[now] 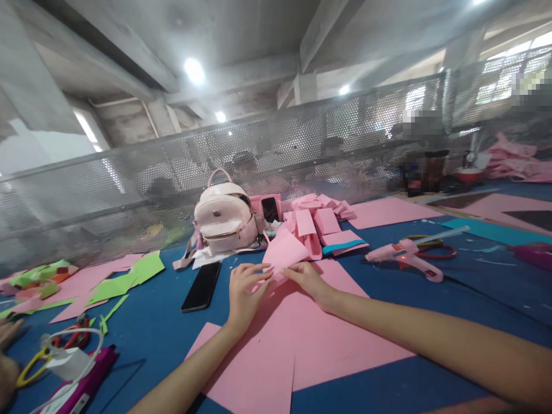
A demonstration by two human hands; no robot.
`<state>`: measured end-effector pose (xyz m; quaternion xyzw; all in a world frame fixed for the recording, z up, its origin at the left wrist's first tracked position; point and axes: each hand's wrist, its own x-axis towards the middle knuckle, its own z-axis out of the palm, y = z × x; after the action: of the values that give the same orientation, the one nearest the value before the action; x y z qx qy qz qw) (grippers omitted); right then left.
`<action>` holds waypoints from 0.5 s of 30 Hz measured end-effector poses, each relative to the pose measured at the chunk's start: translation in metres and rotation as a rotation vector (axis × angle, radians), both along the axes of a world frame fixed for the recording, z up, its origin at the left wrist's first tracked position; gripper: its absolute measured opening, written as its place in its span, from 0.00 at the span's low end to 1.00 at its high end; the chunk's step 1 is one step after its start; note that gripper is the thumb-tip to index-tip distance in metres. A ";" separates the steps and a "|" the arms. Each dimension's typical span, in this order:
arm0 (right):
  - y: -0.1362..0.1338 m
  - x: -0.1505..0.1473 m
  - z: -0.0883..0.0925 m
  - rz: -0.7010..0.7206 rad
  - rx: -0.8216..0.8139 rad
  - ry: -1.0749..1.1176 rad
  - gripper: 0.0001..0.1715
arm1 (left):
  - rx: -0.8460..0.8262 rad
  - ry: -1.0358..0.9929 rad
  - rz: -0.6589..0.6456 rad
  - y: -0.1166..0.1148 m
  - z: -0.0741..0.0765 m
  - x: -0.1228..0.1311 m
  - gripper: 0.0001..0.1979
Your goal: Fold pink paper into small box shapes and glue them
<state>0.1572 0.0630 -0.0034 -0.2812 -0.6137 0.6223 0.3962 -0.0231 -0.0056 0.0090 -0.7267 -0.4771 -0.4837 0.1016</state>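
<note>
A small piece of pink paper (285, 249) is held up between my two hands, its upper part curving away from me. My left hand (248, 290) pinches its left lower edge, thumb and index finger together. The fingertips of my right hand (311, 283) close on its lower right side. Beneath both hands lie flat, overlapping pink sheets (328, 339) on the blue table (345, 397). Just behind the held piece is a pile of folded pink paper pieces (321, 221), one with a blue strip.
A pink glue gun (409, 256) with a cord lies right, by scissors (440, 251). Left are a black phone (201, 287), green paper (133, 277), and a white charger (71, 363) on a purple power strip. A backpack (224, 221) stands behind. Another person's hand (8, 333) is far left.
</note>
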 end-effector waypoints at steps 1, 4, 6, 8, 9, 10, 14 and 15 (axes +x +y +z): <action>0.000 0.000 0.000 0.001 -0.008 0.007 0.26 | -0.003 -0.012 -0.005 0.000 0.000 0.000 0.05; -0.001 0.000 0.001 -0.002 -0.030 0.017 0.25 | -0.007 -0.031 -0.022 -0.001 0.000 0.001 0.06; -0.001 -0.001 0.001 -0.022 -0.038 0.018 0.25 | -0.006 -0.036 -0.034 -0.002 0.000 0.002 0.08; -0.001 -0.001 0.002 -0.047 -0.040 0.015 0.25 | -0.001 -0.041 -0.041 -0.002 0.000 0.002 0.09; -0.001 -0.001 0.002 -0.056 -0.041 0.013 0.26 | 0.001 -0.044 -0.042 -0.002 0.000 0.002 0.09; -0.001 -0.001 0.003 -0.062 -0.042 0.012 0.26 | 0.004 -0.046 -0.042 -0.003 0.000 0.001 0.10; -0.003 -0.001 0.006 -0.080 -0.038 0.011 0.27 | 0.007 -0.040 -0.045 -0.003 0.000 -0.001 0.07; -0.004 -0.001 0.007 -0.087 -0.034 0.011 0.27 | 0.006 -0.030 -0.050 -0.003 0.000 -0.002 0.05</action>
<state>0.1561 0.0591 0.0034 -0.3108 -0.5879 0.6166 0.4214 -0.0246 -0.0090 0.0092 -0.7307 -0.4588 -0.4984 0.0844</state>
